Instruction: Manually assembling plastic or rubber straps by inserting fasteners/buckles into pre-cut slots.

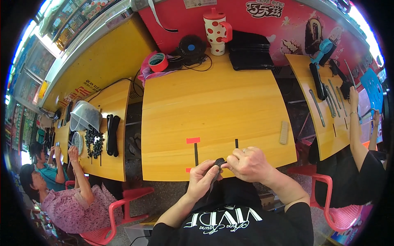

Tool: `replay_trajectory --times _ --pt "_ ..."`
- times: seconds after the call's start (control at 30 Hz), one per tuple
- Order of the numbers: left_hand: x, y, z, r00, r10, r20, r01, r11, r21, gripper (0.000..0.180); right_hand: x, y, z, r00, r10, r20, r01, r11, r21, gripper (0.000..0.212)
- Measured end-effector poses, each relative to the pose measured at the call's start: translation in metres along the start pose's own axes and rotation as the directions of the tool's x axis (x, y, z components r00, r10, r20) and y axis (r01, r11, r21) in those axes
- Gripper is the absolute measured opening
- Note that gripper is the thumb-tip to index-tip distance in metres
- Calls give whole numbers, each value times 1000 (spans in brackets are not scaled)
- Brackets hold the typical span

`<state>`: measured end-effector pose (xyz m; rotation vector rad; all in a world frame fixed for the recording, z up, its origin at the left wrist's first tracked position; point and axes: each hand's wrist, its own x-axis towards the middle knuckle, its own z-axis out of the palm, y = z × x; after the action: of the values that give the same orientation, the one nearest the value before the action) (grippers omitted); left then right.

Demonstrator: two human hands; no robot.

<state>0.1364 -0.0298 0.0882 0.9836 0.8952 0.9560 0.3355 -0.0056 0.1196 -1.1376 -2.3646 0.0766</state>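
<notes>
Just past the near edge of the wooden table [217,106], both hands meet on a black strap [220,162], which looks coiled or folded at the top. My left hand [200,178] is closed around it, and a loose dark end hangs below those fingers. My right hand [249,165] pinches the strap from the other side with bent fingers. Ahead of the hands, a black strip [196,154] with red tape [193,140] at its far end lies on the tabletop. A shorter black strip [236,143] lies further right.
A beige ridged bar [283,132] lies near the right edge. Along the back stand a polka-dot tumbler [216,35], a dark fan [191,47], a tape roll [158,62] and stacked black pouches [250,51]. People work at side tables; a tipped clear tub [84,117] spills small black pieces.
</notes>
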Motion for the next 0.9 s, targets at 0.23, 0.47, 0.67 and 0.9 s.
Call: replay_trajectory --times 0.23,0.47,0.67,0.9 --pt "11 4 -7 954 -142 265 234 904 -358 25 -2 -2 2 991 -96 -94 82 987 -138 32" --pt "5 3 5 968 -176 178 246 802 -545 23 -2 -5 -2 967 -203 -156 140 929 -343 31" --pt "3 2 5 949 -244 198 315 721 -618 23 0 0 -4 943 -285 -174 213 915 -344 31" --pt "3 10 5 953 -237 189 302 704 -642 23 -2 -8 -11 923 -361 -131 314 906 -285 32"
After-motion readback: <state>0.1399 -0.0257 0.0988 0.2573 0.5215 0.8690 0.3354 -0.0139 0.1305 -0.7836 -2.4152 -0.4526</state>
